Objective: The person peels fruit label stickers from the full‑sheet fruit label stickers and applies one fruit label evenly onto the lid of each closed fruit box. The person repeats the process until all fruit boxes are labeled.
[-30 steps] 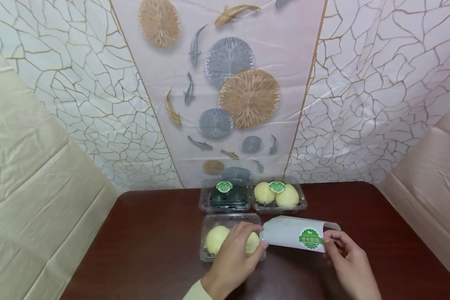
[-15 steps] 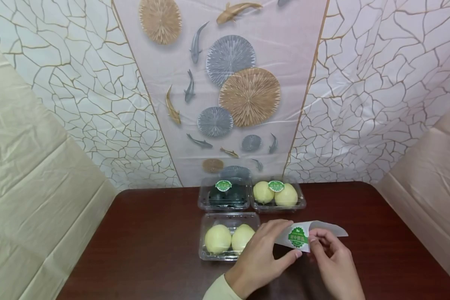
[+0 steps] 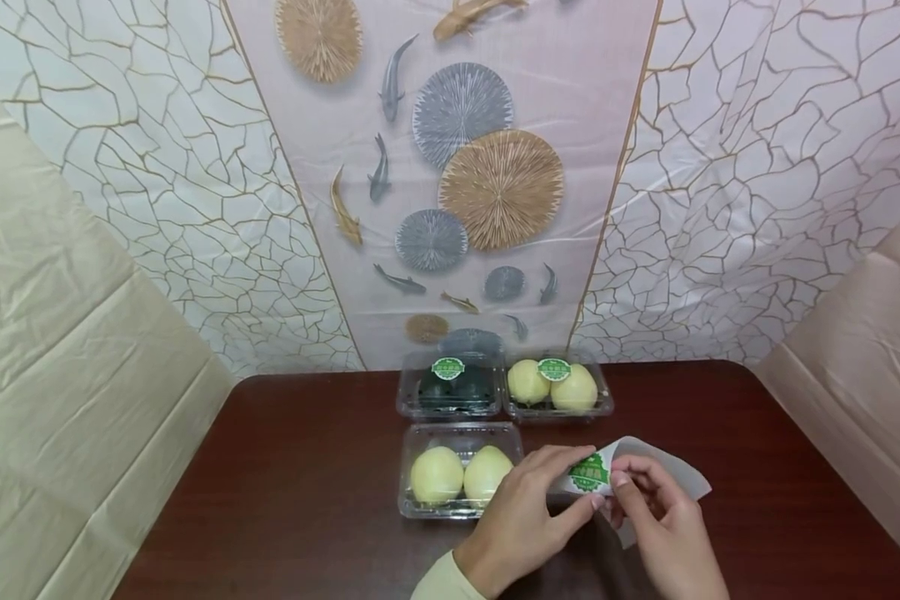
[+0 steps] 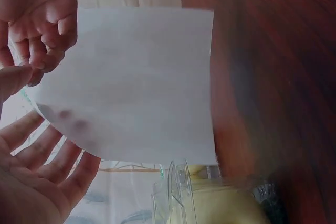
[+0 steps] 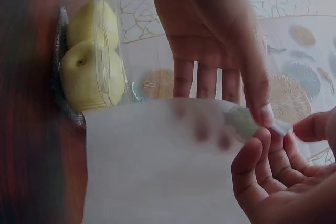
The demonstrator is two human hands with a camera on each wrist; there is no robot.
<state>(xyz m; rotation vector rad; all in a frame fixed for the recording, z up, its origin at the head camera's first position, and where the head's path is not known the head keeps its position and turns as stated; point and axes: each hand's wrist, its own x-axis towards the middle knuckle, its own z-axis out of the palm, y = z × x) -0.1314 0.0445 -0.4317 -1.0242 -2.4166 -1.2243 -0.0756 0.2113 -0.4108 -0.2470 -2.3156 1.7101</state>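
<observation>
A white sticker sheet (image 3: 671, 468) with a green round sticker (image 3: 588, 472) is held above the table, curled and bent back near the sticker. My left hand (image 3: 521, 518) holds the sheet's sticker end, thumb in front; in the right wrist view its other fingers show as shadows through the paper. With thumb and fingertips my right hand (image 3: 666, 523) pinches the edge beside the sticker. Whether the sticker's edge is lifted, I cannot tell. To the left of my hands stands a clear plastic box (image 3: 457, 430) with two yellow-green round fruits (image 3: 437, 475), its front right corner behind my left hand.
Behind stand two more clear boxes with green labels. The left box (image 3: 408, 404) holds dark green produce, the right box (image 3: 606, 400) two yellow fruits (image 3: 573, 388). The dark red table (image 3: 300, 500) meets a patterned cloth backdrop (image 3: 495, 192); beige cloth (image 3: 97, 375) flanks the left side.
My left hand has moved right, from the sheet's far left end to the sticker. The sheet, flat and stretched leftward before, now curls back toward the right. My right hand has shifted slightly left.
</observation>
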